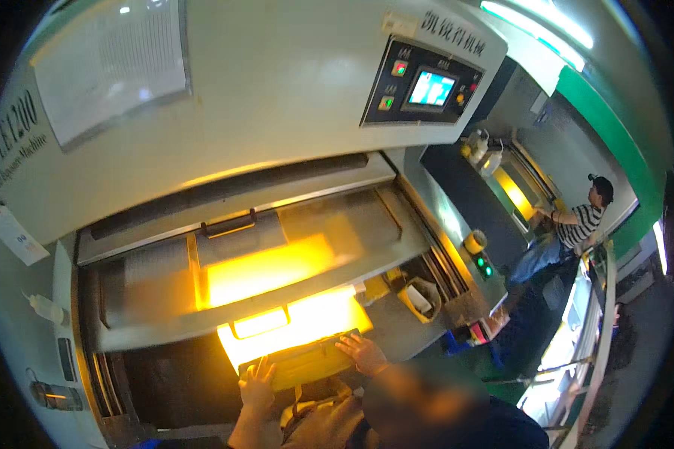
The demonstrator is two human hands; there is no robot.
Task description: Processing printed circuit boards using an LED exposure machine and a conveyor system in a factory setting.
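A strip with a dark top edge and a yellow-lit near face (313, 370) lies along the front of a glowing yellow surface (318, 317). I cannot make out whether the strip is a loose panel or part of the machine. My left hand (257, 388) touches its left end, fingers apart and pointing away from me. At the right end, my right hand (362, 354) lies over the edge with its fingers spread. A metal-framed lid (382, 258) with a clear, reflecting pane stands over the bed beyond my hands.
A black handle (229, 224) is fixed to the lid's far side. Right of the glowing surface stands an open box (419, 300). A control panel (419, 84) with a lit screen is above. Another person (580, 223) works at a similar lit bed at right.
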